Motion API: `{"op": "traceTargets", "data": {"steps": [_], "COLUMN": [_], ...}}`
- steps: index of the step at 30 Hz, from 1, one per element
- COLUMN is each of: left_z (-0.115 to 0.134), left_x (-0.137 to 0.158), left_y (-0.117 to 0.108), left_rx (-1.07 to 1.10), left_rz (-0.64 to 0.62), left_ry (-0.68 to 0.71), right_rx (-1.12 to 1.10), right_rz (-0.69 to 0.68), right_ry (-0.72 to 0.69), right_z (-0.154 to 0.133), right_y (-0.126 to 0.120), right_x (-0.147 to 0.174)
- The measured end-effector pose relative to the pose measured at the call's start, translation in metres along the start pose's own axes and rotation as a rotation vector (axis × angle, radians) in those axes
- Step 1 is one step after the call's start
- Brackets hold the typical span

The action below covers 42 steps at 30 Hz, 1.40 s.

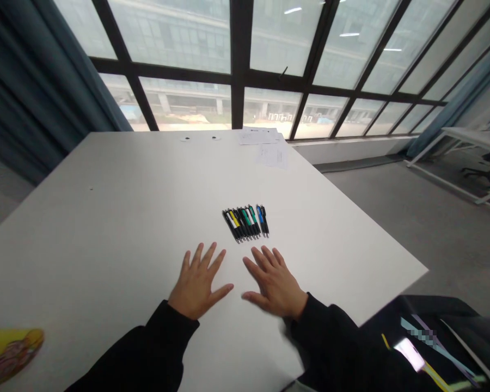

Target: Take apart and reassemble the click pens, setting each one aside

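Observation:
A row of several pens point(245, 224) lies side by side on the white table point(147, 190), tips pointing toward me. Most have black grips, with white, yellow, green and blue parts on their barrels. The blue pen point(261, 219) is near the row's right end, slightly apart from the others. My left hand point(200, 283) is palm down with fingers spread, in front and to the left of the pens. Nearer the right end, my right hand point(273, 282) is also stretched out palm down. Neither hand holds anything or touches the pens.
Papers point(265, 146) lie at the table's far right corner, below the windows point(179, 103). A yellow item point(12, 348) sits at the lower left edge. At lower right are a dark bag-like thing and a lit phone point(409, 354). Blue curtain point(44, 81) hangs at left.

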<state>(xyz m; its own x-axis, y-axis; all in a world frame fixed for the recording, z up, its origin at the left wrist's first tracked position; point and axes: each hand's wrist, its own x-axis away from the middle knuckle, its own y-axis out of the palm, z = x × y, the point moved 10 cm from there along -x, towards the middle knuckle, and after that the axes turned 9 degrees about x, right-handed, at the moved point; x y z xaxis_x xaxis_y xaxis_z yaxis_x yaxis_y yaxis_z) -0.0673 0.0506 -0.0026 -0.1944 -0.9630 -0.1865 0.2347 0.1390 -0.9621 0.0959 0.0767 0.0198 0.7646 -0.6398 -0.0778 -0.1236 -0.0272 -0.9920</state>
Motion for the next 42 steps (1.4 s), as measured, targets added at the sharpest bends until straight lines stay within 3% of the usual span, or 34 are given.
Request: {"op": "traceTargets", "data": {"steps": [3,5,9,13,16,24,34,38,42], "left_z": [0.0,0.0,-0.002,-0.006,-0.007,-0.009,-0.01,-0.029,-0.066], "left_x": [0.001,0.001,-0.003,-0.012,-0.015,-0.014,-0.013,-0.013,-0.008], "left_y": [-0.004,-0.006,-0.006,-0.008,-0.01,-0.005,-0.008,-0.024,-0.036], "left_rx": [0.015,0.02,0.034,0.054,0.061,0.083,0.176,0.403,0.953], "left_rz": [0.012,0.016,0.022,0.065,0.085,0.03,0.073,0.254,0.537], "left_ry": [-0.004,-0.008,-0.028,-0.066,-0.074,-0.1,-0.113,-0.181,-0.421], "right_rx": [-0.031,-0.109,-0.19,-0.248,-0.229,-0.203,-0.288,-0.429,-0.67], "right_rz": [0.05,0.158,0.373,0.368,0.352,0.318,0.346,0.422,0.528], "right_ry": [-0.081,-0.068,0.226,0.465,0.556,0.576,0.623,0.64,0.585], "right_z": [0.008,0.025,0.083,0.123,0.138,0.134,0.125,0.139,0.134], "right_y": [-0.006,-0.015,-0.023,-0.01,-0.007,-0.005,-0.001,-0.003,-0.011], "right_x": [-0.003,-0.006,-0.014,-0.029,-0.041,-0.059,-0.069,-0.062,-0.057]}}
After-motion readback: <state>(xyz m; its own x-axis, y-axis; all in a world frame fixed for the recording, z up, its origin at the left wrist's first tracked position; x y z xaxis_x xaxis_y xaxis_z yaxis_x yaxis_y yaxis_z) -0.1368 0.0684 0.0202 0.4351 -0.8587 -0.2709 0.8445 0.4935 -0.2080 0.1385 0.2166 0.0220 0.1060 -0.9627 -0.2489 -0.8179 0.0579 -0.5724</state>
